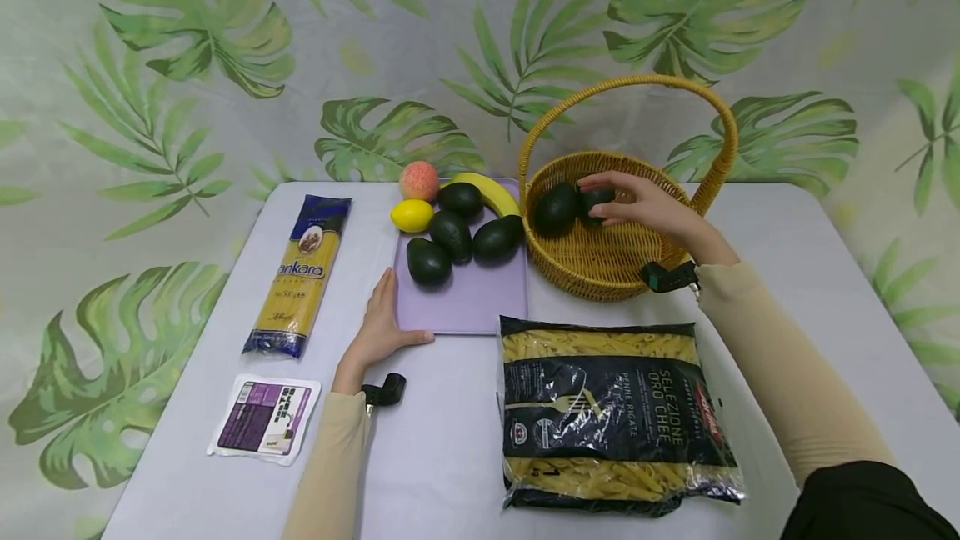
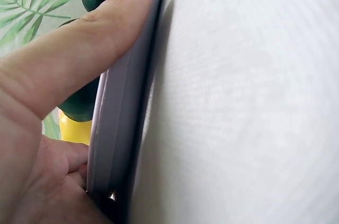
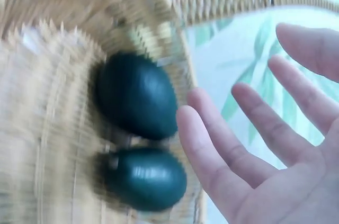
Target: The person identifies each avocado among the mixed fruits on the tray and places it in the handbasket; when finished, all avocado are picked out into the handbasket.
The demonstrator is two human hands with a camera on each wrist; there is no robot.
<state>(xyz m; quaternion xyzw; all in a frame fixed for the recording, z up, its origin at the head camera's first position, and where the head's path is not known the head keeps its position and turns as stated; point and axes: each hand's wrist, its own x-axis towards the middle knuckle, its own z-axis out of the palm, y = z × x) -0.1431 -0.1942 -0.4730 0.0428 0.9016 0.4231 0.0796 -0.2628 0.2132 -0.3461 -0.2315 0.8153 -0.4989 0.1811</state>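
The left hand (image 1: 382, 332) rests at the near left corner of a lilac tray (image 1: 480, 307), its long fingers along the left side. In the left wrist view, the straight thumb of that hand (image 2: 69, 75) lies against the tray's edge (image 2: 119, 113). Several dark avocados (image 1: 430, 262), a banana (image 1: 491, 193), a lemon (image 1: 412, 215) and a peach (image 1: 418, 181) are grouped on the tray's far part. The right hand (image 1: 645, 205) hovers over a wicker basket (image 1: 592, 272) holding two avocados (image 3: 139, 96). Its fingers (image 3: 265, 123) are spread and hold nothing.
A large bag of penne (image 1: 607, 415) lies in front of the basket. At the left are a spaghetti pack (image 1: 300, 273) and a small white and purple packet (image 1: 266, 417). The basket's tall handle (image 1: 630, 82) arches above it, and its left rim meets the tray.
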